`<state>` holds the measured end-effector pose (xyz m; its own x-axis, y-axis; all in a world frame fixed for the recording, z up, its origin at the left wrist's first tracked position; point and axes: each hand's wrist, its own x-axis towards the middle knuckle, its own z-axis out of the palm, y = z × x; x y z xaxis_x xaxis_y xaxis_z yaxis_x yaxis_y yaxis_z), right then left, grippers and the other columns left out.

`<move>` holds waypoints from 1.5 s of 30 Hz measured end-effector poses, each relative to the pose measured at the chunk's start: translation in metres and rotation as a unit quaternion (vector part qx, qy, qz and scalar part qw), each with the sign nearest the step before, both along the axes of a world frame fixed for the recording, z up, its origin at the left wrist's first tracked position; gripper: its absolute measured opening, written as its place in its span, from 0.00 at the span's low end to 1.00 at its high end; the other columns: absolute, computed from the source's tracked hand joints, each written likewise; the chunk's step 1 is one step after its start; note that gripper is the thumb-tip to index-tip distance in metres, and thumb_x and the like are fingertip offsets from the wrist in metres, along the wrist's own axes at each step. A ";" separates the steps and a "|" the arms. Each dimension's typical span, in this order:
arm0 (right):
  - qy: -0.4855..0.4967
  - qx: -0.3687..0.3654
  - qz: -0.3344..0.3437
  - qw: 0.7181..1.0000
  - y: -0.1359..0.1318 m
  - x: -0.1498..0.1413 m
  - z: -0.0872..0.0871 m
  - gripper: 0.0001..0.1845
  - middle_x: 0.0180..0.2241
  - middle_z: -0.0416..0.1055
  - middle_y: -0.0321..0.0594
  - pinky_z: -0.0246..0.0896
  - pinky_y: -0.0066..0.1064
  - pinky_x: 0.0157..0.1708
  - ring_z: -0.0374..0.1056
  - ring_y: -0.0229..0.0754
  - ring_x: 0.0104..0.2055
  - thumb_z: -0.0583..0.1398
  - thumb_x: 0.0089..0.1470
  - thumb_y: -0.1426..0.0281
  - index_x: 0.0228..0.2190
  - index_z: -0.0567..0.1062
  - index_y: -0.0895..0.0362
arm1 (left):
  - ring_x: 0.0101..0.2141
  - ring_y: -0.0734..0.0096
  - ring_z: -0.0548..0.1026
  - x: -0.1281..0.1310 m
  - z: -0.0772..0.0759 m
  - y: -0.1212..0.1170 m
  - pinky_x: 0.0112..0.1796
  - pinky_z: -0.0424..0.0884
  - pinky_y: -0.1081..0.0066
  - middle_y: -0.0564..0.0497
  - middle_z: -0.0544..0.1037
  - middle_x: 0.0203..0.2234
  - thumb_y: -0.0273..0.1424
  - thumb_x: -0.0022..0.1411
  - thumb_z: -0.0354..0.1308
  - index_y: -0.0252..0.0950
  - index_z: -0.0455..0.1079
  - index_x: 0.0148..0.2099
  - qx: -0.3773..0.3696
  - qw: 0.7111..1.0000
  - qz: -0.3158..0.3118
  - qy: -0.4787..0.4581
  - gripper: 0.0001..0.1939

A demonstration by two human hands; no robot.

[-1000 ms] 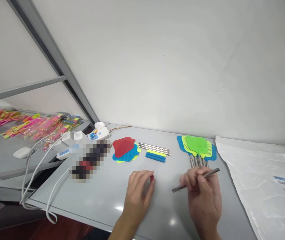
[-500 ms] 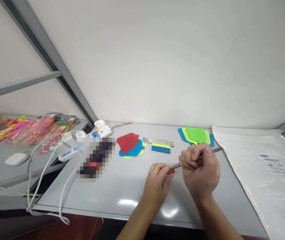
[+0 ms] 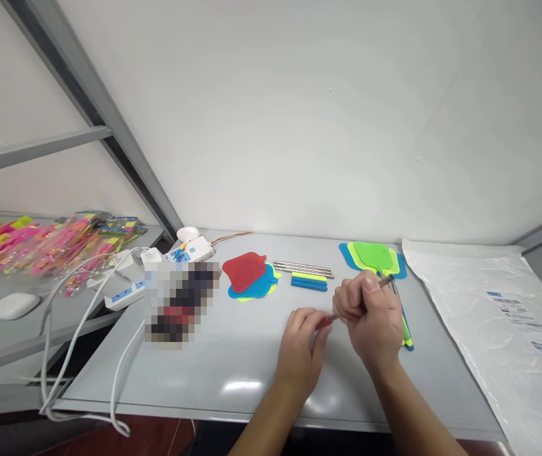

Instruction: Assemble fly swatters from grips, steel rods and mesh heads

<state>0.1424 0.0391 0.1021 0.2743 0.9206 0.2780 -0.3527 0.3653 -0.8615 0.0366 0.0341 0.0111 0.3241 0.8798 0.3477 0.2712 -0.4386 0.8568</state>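
Holding a slim grey metal rod (image 3: 387, 280), right grip (image 3: 370, 316) fisted round it, left grip (image 3: 301, 345) pinching red tube (image 3: 323, 322)

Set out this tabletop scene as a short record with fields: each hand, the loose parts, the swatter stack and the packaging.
Left hand: pinches red sleeve
Right hand: fist around metal rod
Rod and sleeve: ends meet; insertion unclear
Loose swatter heads: overlapping; red on top, blue beneath, yellow lowest
Loose rods: beside yellow and blue sleeves
Swatter stack: green uppermost
Packaging: white mailer bag, far right
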 end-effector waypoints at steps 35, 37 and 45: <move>-0.102 -0.006 0.047 0.994 0.003 0.001 -0.063 0.17 0.19 0.55 0.28 0.58 0.32 0.29 0.54 0.34 0.21 0.48 0.66 0.64 0.25 0.59 0.53 | 0.41 0.65 0.67 -0.001 -0.006 0.003 0.42 0.62 0.65 0.51 0.72 0.40 0.25 0.67 0.48 0.41 0.69 0.43 -0.081 0.996 -0.001 -0.025 0.09; -0.062 -0.021 0.015 0.998 0.002 -0.002 -0.057 0.18 0.18 0.54 0.28 0.56 0.31 0.27 0.53 0.34 0.20 0.49 0.66 0.65 0.24 0.59 0.54 | 0.40 0.64 0.66 -0.002 -0.002 0.001 0.41 0.61 0.65 0.50 0.73 0.38 0.28 0.68 0.48 0.40 0.69 0.43 -0.087 0.996 0.001 -0.014 0.09; 0.141 -0.048 -0.073 0.986 0.001 -0.009 0.003 0.19 0.13 0.46 0.25 0.50 0.28 0.17 0.42 0.32 0.14 0.49 0.63 0.64 0.21 0.56 0.54 | 0.38 0.62 0.68 -0.009 0.005 -0.003 0.43 0.62 0.64 0.45 0.72 0.35 0.50 0.68 0.37 0.35 0.71 0.45 -0.278 0.881 0.000 -0.383 0.28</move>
<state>0.1333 0.0403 0.1046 0.4592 0.8841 0.0861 -0.5327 0.3517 -0.7698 0.0280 0.0309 0.0159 0.1811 0.9832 -0.0211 -0.4798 0.1070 0.8708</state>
